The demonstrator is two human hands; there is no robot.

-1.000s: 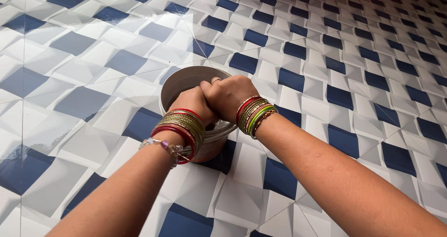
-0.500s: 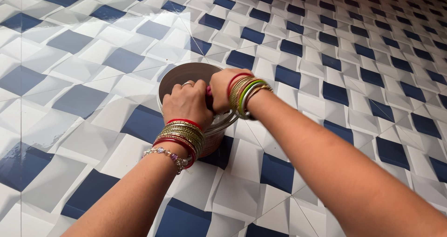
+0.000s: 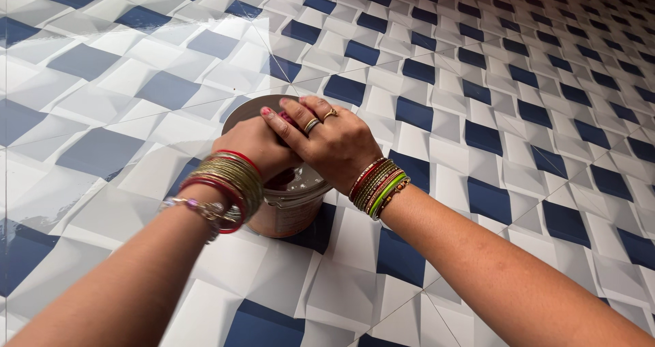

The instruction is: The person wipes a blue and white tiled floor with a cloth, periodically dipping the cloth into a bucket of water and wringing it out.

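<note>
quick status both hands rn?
Left hand: fisted over the bucket, contents hidden, cannot tell.
Right hand: fingers extended, open, lying over the left hand.

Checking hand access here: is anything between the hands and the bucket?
Nothing visible. Both the left hand and the right hand are already over the mouth of the bucket, right atop left; only patterned floor tiles surround it.

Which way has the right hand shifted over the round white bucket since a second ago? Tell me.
Yes. The right hand has turned and flattened: earlier fisted beside the left hand, its fingers now lie across it, above the round white bucket.
</note>
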